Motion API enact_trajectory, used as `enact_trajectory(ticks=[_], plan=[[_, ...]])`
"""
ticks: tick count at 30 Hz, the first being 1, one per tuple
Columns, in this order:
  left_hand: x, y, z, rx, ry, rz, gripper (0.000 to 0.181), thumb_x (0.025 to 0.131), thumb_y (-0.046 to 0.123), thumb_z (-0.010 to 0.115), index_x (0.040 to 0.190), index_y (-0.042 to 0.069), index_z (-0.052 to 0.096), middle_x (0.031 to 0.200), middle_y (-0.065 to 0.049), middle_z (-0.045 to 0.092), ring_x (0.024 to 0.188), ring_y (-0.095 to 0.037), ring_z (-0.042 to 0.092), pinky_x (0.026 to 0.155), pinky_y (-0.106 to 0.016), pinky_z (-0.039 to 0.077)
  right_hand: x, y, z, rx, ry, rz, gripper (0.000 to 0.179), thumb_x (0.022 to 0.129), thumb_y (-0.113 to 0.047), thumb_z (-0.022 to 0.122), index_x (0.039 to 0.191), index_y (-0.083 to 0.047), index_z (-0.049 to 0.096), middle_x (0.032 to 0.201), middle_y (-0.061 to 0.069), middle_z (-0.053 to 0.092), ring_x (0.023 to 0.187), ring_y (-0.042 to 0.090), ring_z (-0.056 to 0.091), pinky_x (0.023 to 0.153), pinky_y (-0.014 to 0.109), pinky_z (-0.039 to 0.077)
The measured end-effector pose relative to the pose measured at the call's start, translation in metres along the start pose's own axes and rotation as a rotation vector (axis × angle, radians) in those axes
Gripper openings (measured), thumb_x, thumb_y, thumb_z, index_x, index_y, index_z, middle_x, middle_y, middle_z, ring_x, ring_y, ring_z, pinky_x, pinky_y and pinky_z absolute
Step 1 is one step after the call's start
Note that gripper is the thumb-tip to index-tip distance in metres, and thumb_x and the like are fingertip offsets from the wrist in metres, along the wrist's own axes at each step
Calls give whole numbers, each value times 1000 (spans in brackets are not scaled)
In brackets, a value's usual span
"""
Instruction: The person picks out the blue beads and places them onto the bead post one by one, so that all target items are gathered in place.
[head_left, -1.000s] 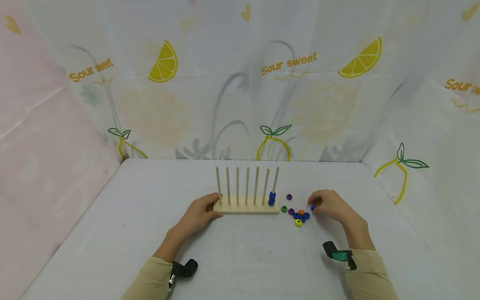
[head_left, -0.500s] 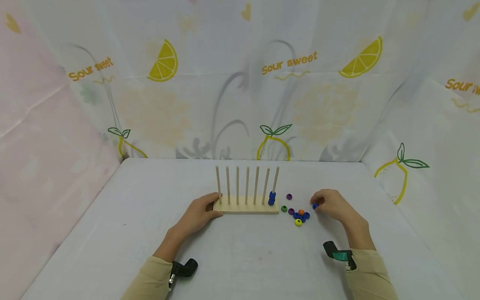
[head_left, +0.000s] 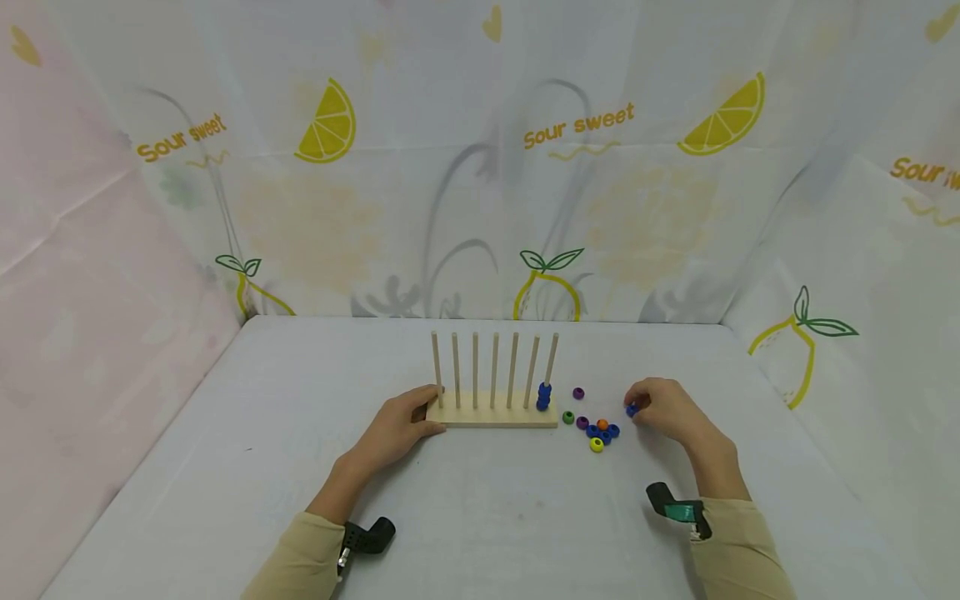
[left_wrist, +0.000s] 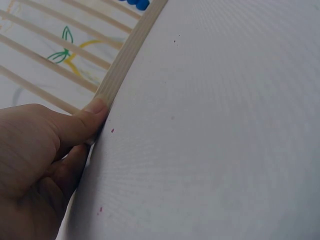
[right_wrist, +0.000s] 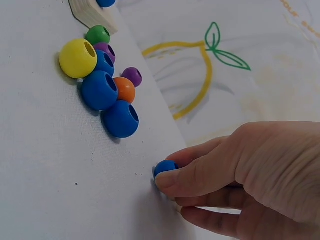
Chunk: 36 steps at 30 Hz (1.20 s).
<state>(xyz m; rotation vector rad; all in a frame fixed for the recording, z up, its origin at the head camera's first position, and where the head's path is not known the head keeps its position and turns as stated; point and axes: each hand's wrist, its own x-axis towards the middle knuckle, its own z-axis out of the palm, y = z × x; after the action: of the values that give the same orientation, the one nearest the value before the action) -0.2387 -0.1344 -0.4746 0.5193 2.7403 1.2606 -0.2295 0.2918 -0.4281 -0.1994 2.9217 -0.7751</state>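
Observation:
My left hand (head_left: 401, 425) grips the left end of a wooden peg rack (head_left: 491, 415), thumb along the front edge of its base, as the left wrist view shows. Several upright pegs stand in a row on it. Blue beads (head_left: 543, 397) are stacked on the rightmost peg; the other pegs carry none. Off to the right, my right hand (head_left: 663, 408) pinches a blue bead (right_wrist: 166, 168) between thumb and finger, at the table surface or just over it. Between rack and right hand lie loose beads: blue (right_wrist: 120, 119), yellow (right_wrist: 78, 58), orange (right_wrist: 125, 90), green (right_wrist: 98, 34) and purple (right_wrist: 132, 76).
A white cloth covers the table (head_left: 480, 517). Behind it hangs a printed curtain (head_left: 420, 200) with lemon drawings, and cloth also closes off both sides. Each forearm wears a small black camera, one on the left wrist (head_left: 371, 536) and one on the right (head_left: 663, 500).
My right hand has shifted slightly to the right and away from me with the blue bead, farther from the loose beads. The left hand and the rack have stayed put.

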Motion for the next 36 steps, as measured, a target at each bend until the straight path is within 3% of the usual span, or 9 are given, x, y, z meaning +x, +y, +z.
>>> enact_trajectory(ticks=[20, 36], plan=[[1, -1, 1, -6, 2, -4, 66, 88, 19, 76, 147, 10, 49, 151, -10, 50, 136, -25, 52, 109, -39, 48, 4, -5, 4, 3, 7, 7, 18, 85, -5, 68, 102, 0, 71, 94, 12, 69, 85, 23, 60, 75, 40, 56], [0, 1, 1, -18, -1, -16, 66, 88, 16, 76, 147, 9, 48, 152, -11, 48, 136, -25, 51, 109, -39, 48, 7, -21, 9, 17, 123, -78, 22, 90, -5, 66, 110, 2, 70, 102, 16, 72, 90, 24, 64, 81, 42, 59]])
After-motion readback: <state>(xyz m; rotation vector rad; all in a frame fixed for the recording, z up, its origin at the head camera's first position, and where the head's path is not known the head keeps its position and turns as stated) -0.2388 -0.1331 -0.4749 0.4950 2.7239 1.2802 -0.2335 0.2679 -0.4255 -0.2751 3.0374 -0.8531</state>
